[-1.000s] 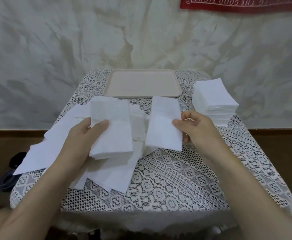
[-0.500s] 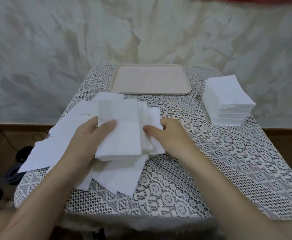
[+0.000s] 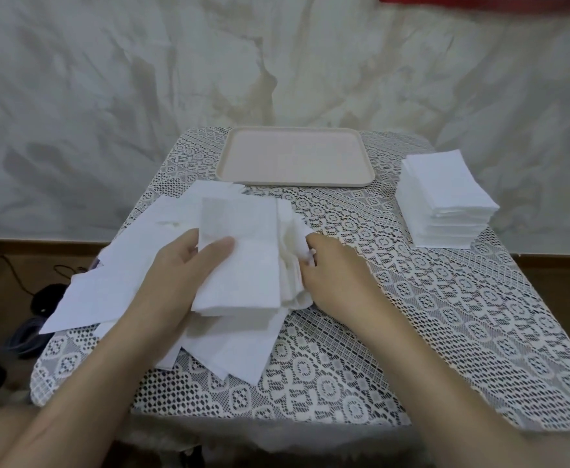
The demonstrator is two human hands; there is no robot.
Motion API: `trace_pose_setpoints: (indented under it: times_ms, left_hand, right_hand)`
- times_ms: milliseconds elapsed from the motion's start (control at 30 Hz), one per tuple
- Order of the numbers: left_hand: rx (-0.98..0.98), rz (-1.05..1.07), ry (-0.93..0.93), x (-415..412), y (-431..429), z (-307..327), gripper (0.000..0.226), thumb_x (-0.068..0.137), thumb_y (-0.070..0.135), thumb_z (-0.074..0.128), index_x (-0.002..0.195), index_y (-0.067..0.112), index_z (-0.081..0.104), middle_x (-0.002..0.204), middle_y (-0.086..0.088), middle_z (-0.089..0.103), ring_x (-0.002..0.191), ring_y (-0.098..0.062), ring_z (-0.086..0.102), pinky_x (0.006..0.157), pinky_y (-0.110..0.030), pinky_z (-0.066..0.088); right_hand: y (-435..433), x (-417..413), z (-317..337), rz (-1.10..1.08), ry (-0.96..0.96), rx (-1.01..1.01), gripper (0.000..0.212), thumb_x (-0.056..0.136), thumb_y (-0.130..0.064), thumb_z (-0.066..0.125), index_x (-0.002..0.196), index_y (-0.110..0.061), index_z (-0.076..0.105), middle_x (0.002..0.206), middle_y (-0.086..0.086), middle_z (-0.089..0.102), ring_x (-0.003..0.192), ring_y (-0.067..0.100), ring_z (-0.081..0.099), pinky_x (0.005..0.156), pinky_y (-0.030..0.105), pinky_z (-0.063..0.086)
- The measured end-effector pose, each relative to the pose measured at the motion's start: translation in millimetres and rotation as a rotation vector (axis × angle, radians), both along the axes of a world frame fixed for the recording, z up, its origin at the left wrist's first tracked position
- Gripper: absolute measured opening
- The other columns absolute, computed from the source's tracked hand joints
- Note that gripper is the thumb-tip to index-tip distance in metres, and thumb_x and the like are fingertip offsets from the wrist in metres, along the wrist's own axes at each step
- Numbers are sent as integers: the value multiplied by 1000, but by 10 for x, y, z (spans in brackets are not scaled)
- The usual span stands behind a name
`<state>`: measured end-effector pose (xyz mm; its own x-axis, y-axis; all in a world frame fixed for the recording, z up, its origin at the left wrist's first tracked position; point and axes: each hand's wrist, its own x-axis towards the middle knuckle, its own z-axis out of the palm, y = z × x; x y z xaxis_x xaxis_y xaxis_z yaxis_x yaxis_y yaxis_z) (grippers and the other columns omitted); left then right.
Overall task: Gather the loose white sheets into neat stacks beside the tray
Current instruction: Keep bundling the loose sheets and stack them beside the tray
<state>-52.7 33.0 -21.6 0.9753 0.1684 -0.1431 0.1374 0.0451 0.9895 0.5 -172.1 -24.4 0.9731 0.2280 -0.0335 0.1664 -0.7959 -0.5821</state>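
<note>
I am gripping the bundle [image 3: 243,261] with my left hand [image 3: 175,268], thumb lying across its top sheet and fingers tucked beneath. My right hand [image 3: 339,276] is curling its fingertips into the ruffled edge at the bundle's three o'clock side, pinching the layers there. That edge is fanning out unevenly, so I am judging that squaring is the part to get right: holding the left grasp firm without crushing, and pressing the stray layers in flush before letting go. The bundle is sitting on top of the loose sheets [image 3: 131,265], which are spreading from under it toward nine and six o'clock. Some are overhanging the lace tablecloth [image 3: 428,315] at its nine o'clock edge, and since dragging risks pulling those off, I am favouring a clean lift. The finished stack [image 3: 445,197] is standing at two o'clock, near the three o'clock side of the tray [image 3: 293,183] at twelve, and I am aiming to match its tidy corners.
</note>
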Motion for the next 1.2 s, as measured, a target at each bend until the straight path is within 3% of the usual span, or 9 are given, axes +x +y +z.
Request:
trace_pose_setpoints:
  times_ms: [167,333,467,567,667,767,933,1033,1200]
  left_hand:
    - [6,1,15,21,4,20,35,83,48,73,108,25,79,115,-18,76,112,-46,68,96,-59,53]
    - [-46,15,37,46,1,49,38,84,46,82,109,18,77,116,-19,76,111,-44,71,99,-61,53]
    - [-88,4,55,132,-109,109,42,88,43,75,117,13,74,115,-16,77,98,-30,73,89,-46,52]
    - [-69,11,49,170,-154,115,40,92,42,77,117,12,73,115,-20,75,97,-30,71,88,-46,50]
    - [-52,19,41,132,-133,79,45,86,45,81,115,11,72,120,-26,70,97,-29,71,86,-47,49]
    - [-48,12,24,59,-104,65,32,91,41,76,112,17,76,113,-18,77,95,-29,75,85,-46,53]
    - [-51,22,22,-19,-77,69,42,88,44,79,116,14,73,116,-16,77,113,-41,71,105,-66,48]
    - [-51,22,24,-37,-97,80,35,93,39,71,118,15,73,113,-12,79,112,-39,72,103,-63,51]
    - [-38,19,14,-37,-114,90,33,93,38,69,118,17,73,111,-10,80,108,-37,74,101,-59,54]
  right_hand:
    - [2,87,-27,-11,-20,40,25,98,-19,54,76,-10,47,70,6,55,62,24,47,52,33,30]
    - [-114,133,-6,-24,-51,51,36,96,-23,60,67,-16,39,62,1,46,56,20,40,50,34,25]
    - [-443,194,22,-52,-26,142,32,95,-23,63,70,-13,46,61,-1,44,54,15,36,52,32,24]
    - [-556,183,-27,-10,22,147,26,96,-26,66,76,-14,54,67,-3,53,59,14,46,55,32,31]
    - [-588,187,-56,-40,57,255,12,92,-31,71,95,-25,62,87,-6,71,80,16,68,71,37,52]
    - [-663,172,-44,-124,25,348,17,91,-35,73,91,-28,58,82,-3,71,79,22,68,71,38,51]
    - [-733,47,-56,-221,-21,409,18,87,-39,73,79,-32,59,77,-1,72,81,30,71,77,56,59]
    - [-765,29,-67,-234,-24,452,12,83,-43,72,83,-36,62,79,-3,76,80,27,73,76,57,60]
    - [-771,15,-62,-217,2,496,23,96,-28,68,80,-31,53,79,8,75,70,34,69,73,57,58]
